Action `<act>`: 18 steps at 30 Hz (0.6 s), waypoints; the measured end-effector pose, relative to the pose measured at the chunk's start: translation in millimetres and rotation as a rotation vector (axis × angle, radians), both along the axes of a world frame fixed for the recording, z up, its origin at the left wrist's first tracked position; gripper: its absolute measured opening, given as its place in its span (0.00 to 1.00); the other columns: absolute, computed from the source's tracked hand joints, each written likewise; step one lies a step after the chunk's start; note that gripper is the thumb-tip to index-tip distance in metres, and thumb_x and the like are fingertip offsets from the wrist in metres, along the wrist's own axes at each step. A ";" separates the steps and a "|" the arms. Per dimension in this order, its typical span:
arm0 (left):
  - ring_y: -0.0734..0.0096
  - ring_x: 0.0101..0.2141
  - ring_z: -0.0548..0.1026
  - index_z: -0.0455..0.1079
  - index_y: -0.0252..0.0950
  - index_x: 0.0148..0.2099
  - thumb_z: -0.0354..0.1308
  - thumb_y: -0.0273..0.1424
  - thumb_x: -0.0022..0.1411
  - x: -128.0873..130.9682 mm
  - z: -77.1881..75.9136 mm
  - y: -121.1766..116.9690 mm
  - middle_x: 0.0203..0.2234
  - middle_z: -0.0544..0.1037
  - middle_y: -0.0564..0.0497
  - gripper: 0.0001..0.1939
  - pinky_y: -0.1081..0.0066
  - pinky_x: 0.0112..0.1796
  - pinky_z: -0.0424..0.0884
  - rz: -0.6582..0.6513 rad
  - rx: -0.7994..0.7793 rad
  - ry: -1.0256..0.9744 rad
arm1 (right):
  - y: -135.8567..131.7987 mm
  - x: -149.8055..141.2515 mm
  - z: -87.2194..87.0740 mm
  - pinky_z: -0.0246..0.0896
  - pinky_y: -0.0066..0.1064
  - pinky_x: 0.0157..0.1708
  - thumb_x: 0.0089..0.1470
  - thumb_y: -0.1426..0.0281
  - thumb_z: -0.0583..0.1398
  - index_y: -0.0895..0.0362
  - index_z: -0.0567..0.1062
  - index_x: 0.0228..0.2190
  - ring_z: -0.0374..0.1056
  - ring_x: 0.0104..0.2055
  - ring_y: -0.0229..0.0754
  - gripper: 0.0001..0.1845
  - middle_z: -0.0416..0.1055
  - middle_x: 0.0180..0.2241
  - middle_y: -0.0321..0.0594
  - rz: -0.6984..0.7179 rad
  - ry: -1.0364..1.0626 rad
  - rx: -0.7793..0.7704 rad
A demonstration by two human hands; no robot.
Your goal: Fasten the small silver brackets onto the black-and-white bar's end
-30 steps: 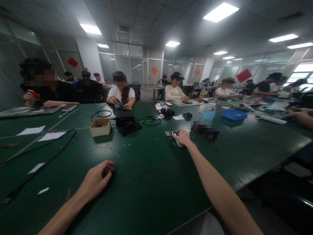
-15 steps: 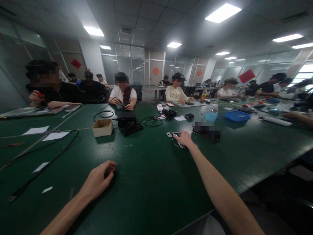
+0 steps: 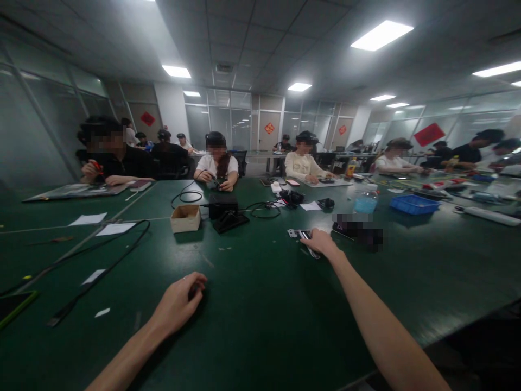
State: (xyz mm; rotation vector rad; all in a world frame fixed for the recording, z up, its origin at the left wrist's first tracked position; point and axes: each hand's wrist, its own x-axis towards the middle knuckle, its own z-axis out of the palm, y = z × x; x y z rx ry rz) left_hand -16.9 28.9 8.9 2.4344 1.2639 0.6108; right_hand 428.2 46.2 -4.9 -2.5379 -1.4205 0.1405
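My right hand (image 3: 324,244) reaches forward over the table, its fingers closed on the edge of a flat silver-and-black part (image 3: 310,247). The part lies low at the tabletop; my fingers cover some of it, and its exact kind is too small to make out. My left hand (image 3: 183,298) rests on the green table (image 3: 252,326), loosely curled with a gap between thumb and fingers, and nothing shows in it. Just right of my right hand lies a dark, partly blurred-out object (image 3: 358,233).
A small cardboard box (image 3: 185,220) stands beside a black box (image 3: 223,205) with cables. A blue tray (image 3: 414,205) and a bottle of blue liquid (image 3: 366,202) are at the right. A black cable (image 3: 101,260) and paper scraps lie left. Several people sit around the tables.
The view has turned left and up, so everything sits further right and lower. My right hand stays on the flat part, and my left hand keeps its loose curl on the table.
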 end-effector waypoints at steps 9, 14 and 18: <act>0.64 0.33 0.76 0.67 0.35 0.41 0.47 0.29 0.56 -0.5 3.5 -2.1 0.32 0.77 0.49 0.12 0.66 0.36 0.71 -0.016 0.001 0.010 | -1.8 -15.9 1.0 0.59 0.30 0.33 0.50 0.58 0.58 0.63 0.70 0.42 0.69 0.42 0.50 0.23 0.73 0.39 0.52 0.029 -0.024 0.072; 0.63 0.33 0.76 0.67 0.35 0.42 0.47 0.29 0.56 0.1 4.1 -2.8 0.32 0.77 0.48 0.13 0.66 0.36 0.70 -0.018 -0.021 0.004 | -4.4 -18.5 3.9 0.58 0.30 0.33 0.51 0.60 0.57 0.64 0.71 0.41 0.69 0.41 0.49 0.21 0.72 0.39 0.53 0.010 -0.031 0.117; 0.64 0.33 0.75 0.67 0.35 0.42 0.47 0.28 0.56 0.0 2.3 -2.3 0.32 0.77 0.48 0.13 0.66 0.36 0.70 -0.009 -0.021 0.009 | -3.4 -20.3 4.6 0.58 0.30 0.32 0.51 0.60 0.57 0.63 0.72 0.40 0.69 0.40 0.48 0.20 0.72 0.38 0.52 0.015 -0.025 0.147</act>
